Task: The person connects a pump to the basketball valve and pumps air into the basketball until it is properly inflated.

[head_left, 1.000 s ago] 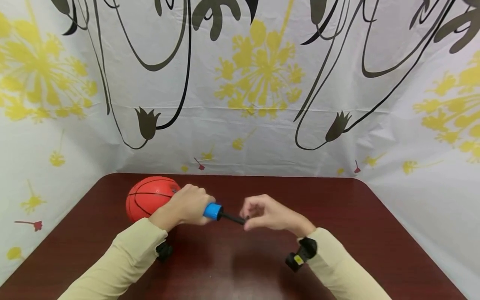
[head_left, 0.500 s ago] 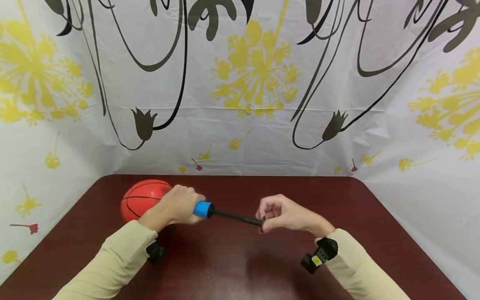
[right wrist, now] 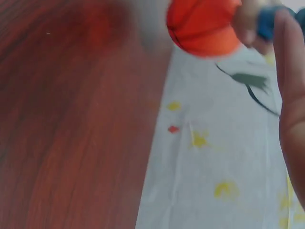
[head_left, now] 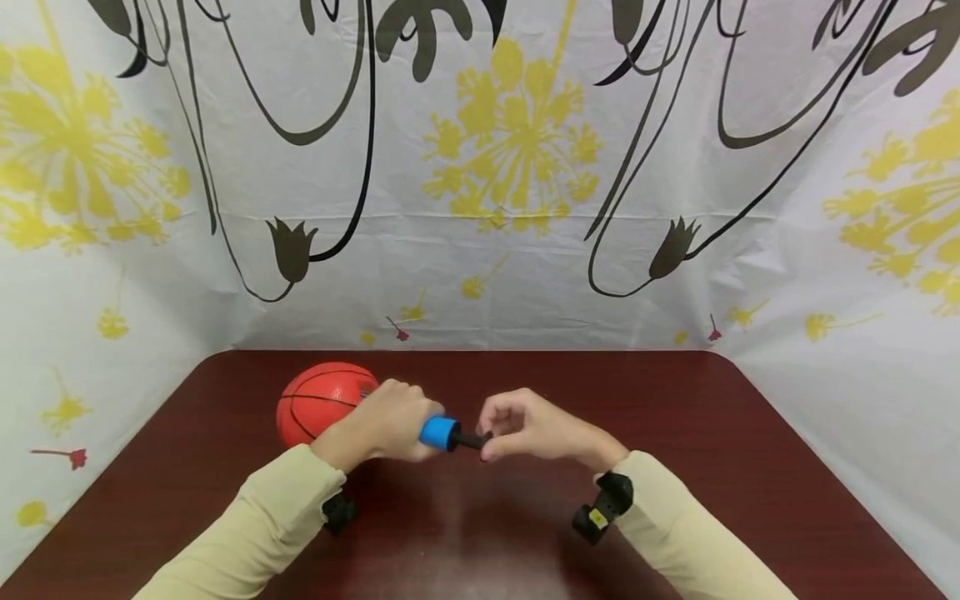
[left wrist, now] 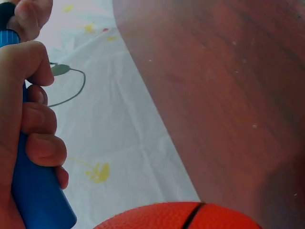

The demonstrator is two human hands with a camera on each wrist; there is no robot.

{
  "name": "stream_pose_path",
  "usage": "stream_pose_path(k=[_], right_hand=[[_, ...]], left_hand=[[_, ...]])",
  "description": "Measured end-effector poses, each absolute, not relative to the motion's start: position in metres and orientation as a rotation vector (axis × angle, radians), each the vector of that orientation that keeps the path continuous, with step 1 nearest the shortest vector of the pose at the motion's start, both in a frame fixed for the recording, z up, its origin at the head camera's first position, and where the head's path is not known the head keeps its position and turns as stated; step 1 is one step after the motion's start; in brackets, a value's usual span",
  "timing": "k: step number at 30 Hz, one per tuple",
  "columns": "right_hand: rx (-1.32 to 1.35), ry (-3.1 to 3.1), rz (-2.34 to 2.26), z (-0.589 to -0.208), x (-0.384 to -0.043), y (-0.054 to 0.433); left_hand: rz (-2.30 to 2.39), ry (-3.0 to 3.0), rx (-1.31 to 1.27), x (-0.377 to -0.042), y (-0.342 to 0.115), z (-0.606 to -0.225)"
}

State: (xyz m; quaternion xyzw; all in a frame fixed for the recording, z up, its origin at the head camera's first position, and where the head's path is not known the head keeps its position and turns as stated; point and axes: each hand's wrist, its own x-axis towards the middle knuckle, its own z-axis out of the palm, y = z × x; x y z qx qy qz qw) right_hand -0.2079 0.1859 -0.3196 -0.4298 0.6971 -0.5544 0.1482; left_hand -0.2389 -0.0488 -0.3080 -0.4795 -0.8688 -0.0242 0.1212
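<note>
My left hand (head_left: 393,421) grips the blue barrel of a hand pump (head_left: 440,433), fingers curled round it. From the barrel's right end a short length of black rod (head_left: 471,441) sticks out. My right hand (head_left: 532,429) pinches the rod's outer end between thumb and fingers. Behind the left hand, a red toy basketball (head_left: 318,404) with black lines is partly covered by that hand. In the left wrist view the barrel (left wrist: 40,195) slants down toward the ball (left wrist: 162,217); where pump and ball meet is out of view.
A dark red-brown table (head_left: 637,517) with rounded far corners lies under both hands. Behind it and along its sides hangs a white sheet (head_left: 480,292) printed with yellow flowers and grey stems. Black cameras are strapped to both wrists.
The right hand first drew the black rod out to the right, then moved back left, so less rod shows. The left hand and ball shifted slightly left, then back right.
</note>
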Motion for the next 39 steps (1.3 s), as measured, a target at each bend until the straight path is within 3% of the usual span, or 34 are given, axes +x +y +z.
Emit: stream_pose_path(k=[7,18,28,35,39], right_hand=[[-1.165,1.709,-1.642,-0.317,-0.203,0.221],[-1.22,2.0,-1.704,-0.338,-0.219,0.169],[-1.112,1.757,-1.693,-0.319,-0.209,0.218],[-1.305,1.87,-1.547,-0.326,-0.218,0.188],[-1.278,1.925,-1.543,-0.324,-0.217,0.181]], left_hand=[[-0.092,-2.55,-1.324,-0.243,-0.068,-0.309],[-0.119,-2.609,-1.352,-0.244,-0.05,-0.317],[-0.163,-2.612,-1.325,-0.25,-0.067,-0.314],[-0.012,-2.596,-1.356,-0.241,-0.049,-0.31],[-0.06,-2.602,-1.387,-0.239,-0.039,-0.311]])
